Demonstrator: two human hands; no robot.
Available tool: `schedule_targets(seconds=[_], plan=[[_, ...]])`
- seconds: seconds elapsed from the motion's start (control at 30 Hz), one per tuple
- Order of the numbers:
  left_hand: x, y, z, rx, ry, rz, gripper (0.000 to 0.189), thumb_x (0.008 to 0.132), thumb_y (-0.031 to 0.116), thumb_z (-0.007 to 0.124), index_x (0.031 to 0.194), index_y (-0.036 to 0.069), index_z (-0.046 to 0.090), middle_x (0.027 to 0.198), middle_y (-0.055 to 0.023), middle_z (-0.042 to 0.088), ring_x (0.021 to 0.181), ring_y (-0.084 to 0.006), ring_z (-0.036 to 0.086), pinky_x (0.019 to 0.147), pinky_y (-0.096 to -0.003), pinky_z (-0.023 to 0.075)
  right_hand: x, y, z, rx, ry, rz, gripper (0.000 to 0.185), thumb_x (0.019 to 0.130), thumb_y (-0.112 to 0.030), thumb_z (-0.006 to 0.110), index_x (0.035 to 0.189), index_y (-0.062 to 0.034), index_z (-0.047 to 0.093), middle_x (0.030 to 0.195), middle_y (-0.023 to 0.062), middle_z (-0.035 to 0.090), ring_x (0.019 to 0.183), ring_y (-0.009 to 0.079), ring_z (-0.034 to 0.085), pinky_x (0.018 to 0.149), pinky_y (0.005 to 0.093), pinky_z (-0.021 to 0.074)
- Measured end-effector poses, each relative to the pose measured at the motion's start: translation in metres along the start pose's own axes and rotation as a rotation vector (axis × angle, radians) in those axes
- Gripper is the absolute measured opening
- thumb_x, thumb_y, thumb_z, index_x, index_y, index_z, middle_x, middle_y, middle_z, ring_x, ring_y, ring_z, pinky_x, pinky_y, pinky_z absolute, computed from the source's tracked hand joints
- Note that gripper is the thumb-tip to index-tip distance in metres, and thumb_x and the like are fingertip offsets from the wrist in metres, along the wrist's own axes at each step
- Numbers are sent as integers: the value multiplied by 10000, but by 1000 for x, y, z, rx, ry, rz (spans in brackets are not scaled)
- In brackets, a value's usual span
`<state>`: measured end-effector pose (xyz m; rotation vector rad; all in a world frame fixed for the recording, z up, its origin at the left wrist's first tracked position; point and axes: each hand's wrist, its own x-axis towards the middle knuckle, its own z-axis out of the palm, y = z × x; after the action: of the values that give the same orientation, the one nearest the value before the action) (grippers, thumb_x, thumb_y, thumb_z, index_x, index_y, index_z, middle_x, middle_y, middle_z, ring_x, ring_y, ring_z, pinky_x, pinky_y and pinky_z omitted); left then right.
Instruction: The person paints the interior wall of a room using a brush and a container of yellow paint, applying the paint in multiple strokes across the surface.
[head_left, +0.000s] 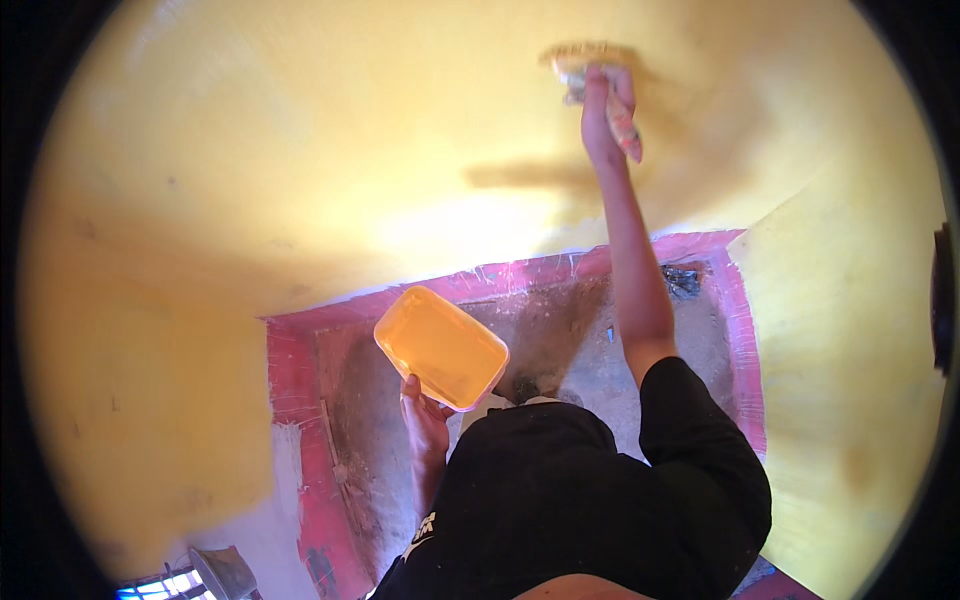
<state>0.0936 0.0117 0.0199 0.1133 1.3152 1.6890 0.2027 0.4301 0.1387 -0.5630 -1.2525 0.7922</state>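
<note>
My right hand (606, 112) is raised at arm's length and grips a wide paintbrush (624, 127), its worn handle pointing back down past my wrist. The bristles lie against or very near the yellow wall (300, 135); blur leaves the contact uncertain. Lower down, my left hand (427, 420) holds a rectangular plastic tub (442, 349) at its near edge, thumb over the rim. Yellow-orange paint appears to fill the inside of the tub.
A pink painted band (525, 276) runs along the foot of the walls. Dark crumpled plastic (681, 282) lies on the dusty floor (690, 337) in the far right corner. At lower left, a grey container (223, 571) stands by a bright barred opening (169, 585).
</note>
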Motion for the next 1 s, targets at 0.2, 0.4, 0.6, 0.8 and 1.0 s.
schedule_targets(seconds=[0.2, 0.4, 0.6, 0.8, 1.0], plan=[[10, -9, -6, -63, -69, 31, 623, 946, 466, 448, 1439, 105, 322, 1388, -127, 471, 1183, -260, 571, 773, -442, 593, 32, -10, -6, 77, 21, -207, 172, 976, -201, 523, 904, -48, 492, 728, 33, 560, 670, 97, 532, 618, 267, 447], [5, -5, 0, -30, -49, 54, 619, 949, 463, 436, 1437, 100, 320, 1404, -125, 444, 1207, -264, 550, 782, -444, 590, -98, 104, -52, -126, -89, 245, 177, 984, -211, 511, 909, -60, 454, 679, 34, 537, 528, 83, 509, 456, 259, 428], [4, -3, -1, -4, -24, 46, 634, 942, 466, 438, 1440, 97, 310, 1392, -134, 450, 1200, -277, 552, 778, -461, 589, -144, 144, -80, -180, -100, 400, 192, 998, -234, 491, 903, -69, 463, 692, 39, 562, 535, 85, 531, 466, 254, 463], [10, -9, -12, -23, -57, 44, 629, 941, 467, 436, 1434, 96, 317, 1388, -141, 451, 1198, -279, 554, 779, -477, 587, -23, 60, -40, -111, -88, 150, 171, 983, -231, 534, 921, -75, 500, 720, 20, 595, 596, 80, 556, 535, 240, 472], [8, -9, -6, -27, -65, 56, 629, 941, 474, 441, 1434, 102, 322, 1394, -136, 448, 1195, -280, 557, 793, -474, 583, 71, -40, -4, 58, -76, -216, 199, 976, -252, 547, 962, -57, 512, 863, 48, 606, 722, 130, 608, 640, 293, 529]])
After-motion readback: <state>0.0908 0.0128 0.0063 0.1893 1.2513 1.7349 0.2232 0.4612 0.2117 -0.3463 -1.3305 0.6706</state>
